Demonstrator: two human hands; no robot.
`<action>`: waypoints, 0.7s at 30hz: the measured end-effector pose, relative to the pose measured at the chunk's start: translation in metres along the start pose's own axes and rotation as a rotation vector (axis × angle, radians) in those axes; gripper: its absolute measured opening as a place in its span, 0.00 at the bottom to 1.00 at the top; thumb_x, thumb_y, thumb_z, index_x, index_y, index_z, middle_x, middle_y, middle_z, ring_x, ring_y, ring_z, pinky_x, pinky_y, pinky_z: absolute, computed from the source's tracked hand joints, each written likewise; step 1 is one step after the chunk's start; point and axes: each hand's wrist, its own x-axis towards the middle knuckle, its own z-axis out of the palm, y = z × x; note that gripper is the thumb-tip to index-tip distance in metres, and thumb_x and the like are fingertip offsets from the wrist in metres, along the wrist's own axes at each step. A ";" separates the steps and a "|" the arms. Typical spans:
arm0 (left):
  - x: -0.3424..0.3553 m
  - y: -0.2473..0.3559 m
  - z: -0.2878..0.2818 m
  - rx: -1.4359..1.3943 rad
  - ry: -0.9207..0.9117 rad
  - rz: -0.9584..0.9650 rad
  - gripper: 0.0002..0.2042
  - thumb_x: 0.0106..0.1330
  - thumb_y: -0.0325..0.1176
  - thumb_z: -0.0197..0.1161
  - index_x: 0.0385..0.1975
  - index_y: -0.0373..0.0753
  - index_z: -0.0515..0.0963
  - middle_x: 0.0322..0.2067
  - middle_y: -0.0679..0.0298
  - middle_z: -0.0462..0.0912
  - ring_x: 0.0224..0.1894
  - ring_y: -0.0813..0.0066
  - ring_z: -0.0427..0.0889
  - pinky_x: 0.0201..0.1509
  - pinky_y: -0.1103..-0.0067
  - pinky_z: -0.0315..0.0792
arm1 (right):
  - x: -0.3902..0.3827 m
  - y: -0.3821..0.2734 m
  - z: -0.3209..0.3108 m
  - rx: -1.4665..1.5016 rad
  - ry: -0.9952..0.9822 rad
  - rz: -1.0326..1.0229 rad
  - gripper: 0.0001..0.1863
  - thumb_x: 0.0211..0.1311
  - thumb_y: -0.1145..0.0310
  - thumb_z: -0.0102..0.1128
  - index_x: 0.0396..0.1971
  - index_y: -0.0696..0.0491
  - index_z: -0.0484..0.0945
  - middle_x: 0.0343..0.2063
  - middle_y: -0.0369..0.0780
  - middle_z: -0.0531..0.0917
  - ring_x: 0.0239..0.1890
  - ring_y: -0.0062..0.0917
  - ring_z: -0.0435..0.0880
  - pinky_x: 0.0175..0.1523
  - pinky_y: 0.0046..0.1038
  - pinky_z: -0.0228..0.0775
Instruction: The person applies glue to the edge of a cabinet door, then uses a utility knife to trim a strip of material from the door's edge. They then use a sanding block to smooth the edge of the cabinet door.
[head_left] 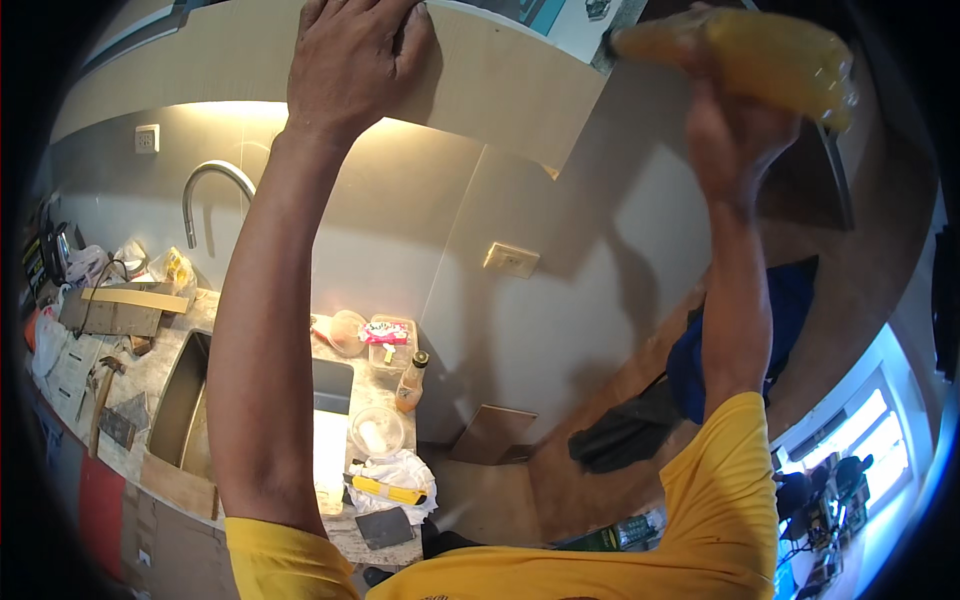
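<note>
My left hand (355, 65) is closed over the top edge of a pale wooden cabinet panel (500, 90) high in the view. At the upper right, my right hand (735, 130) grips a clear plastic bottle (775, 70) of yellow-orange contents, held nearly on its side and slightly blurred. The bottle's narrow, dark end lies at the panel's right end, beside a grey, roughened strip; whether it touches cannot be made out. Under the panel, a light shines on the grey wall, which has a socket (510, 258).
Below, a cluttered counter holds a sink (178, 400), curved tap (215, 168), hammer (103, 400), yellow utility knife (390, 489), small bottle (410, 385) and containers. Dark and blue cloths (620, 430) hang at the right. A board (495, 435) leans in the corner; a window (865, 420) is beyond.
</note>
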 end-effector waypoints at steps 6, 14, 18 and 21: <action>0.001 0.001 0.004 -0.020 0.021 0.008 0.09 0.60 0.32 0.55 0.34 0.35 0.79 0.34 0.56 0.80 0.42 0.59 0.76 0.53 0.68 0.64 | -0.005 0.008 -0.004 0.012 -0.053 -0.123 0.17 0.53 0.77 0.70 0.43 0.62 0.76 0.41 0.43 0.83 0.42 0.23 0.82 0.50 0.25 0.74; -0.002 -0.001 0.001 0.007 -0.009 -0.003 0.09 0.60 0.32 0.55 0.34 0.35 0.79 0.34 0.56 0.80 0.43 0.60 0.76 0.54 0.69 0.64 | -0.004 -0.001 -0.013 -0.416 -0.148 -0.428 0.13 0.50 0.74 0.73 0.37 0.57 0.81 0.33 0.37 0.84 0.37 0.26 0.84 0.44 0.27 0.74; 0.000 0.000 -0.002 0.004 -0.016 -0.023 0.09 0.61 0.33 0.55 0.34 0.35 0.79 0.34 0.56 0.80 0.44 0.60 0.76 0.55 0.69 0.63 | -0.009 -0.001 -0.017 -0.530 -0.172 -0.484 0.14 0.52 0.77 0.70 0.40 0.57 0.79 0.36 0.38 0.84 0.39 0.24 0.84 0.42 0.29 0.76; 0.000 0.004 0.001 -0.009 -0.029 -0.016 0.09 0.61 0.33 0.55 0.34 0.35 0.79 0.34 0.56 0.80 0.44 0.60 0.76 0.55 0.69 0.63 | -0.016 -0.007 -0.030 -0.460 -0.259 -0.437 0.14 0.54 0.79 0.68 0.41 0.60 0.78 0.39 0.42 0.84 0.42 0.27 0.84 0.46 0.29 0.77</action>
